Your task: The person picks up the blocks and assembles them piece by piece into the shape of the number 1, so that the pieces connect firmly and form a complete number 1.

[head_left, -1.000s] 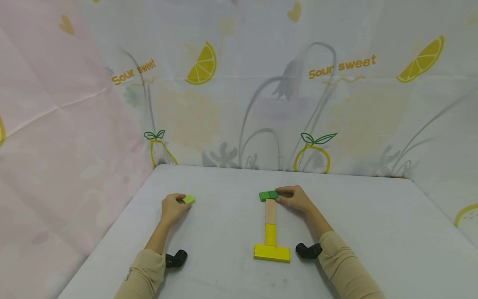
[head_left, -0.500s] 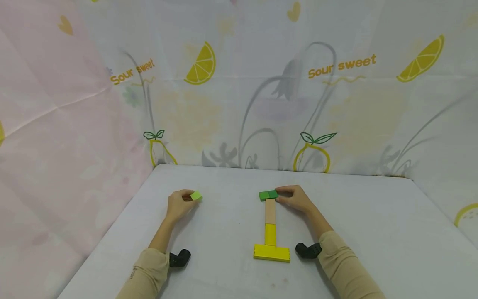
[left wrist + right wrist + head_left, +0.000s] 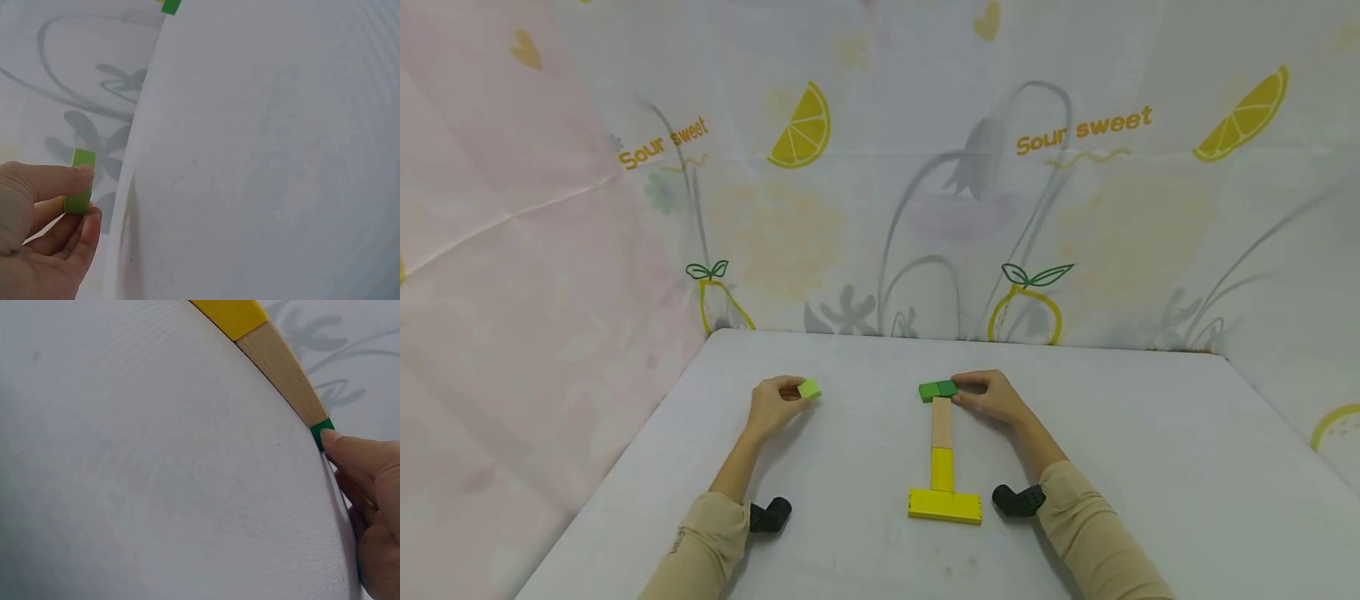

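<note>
Between thumb and fingers, my left hand pinches a small light green block, left of the laid-out blocks and apart from them. The left wrist view shows this light green block gripped at its sides. My right hand pinches the right end of a dark green block; its thumb lies on that block in the right wrist view. A brighter green block touches its left side. Below them, a plain wooden block, a yellow block and a wide yellow block form an upside-down T.
A white table carries the blocks. Behind it hangs a printed curtain with lemon pictures, and it continues down the left side. Black devices are strapped at the left wrist and right wrist.
My left hand has moved right with the light green block, coming closer to the row. The right hand and the laid-out blocks have stayed in place.
</note>
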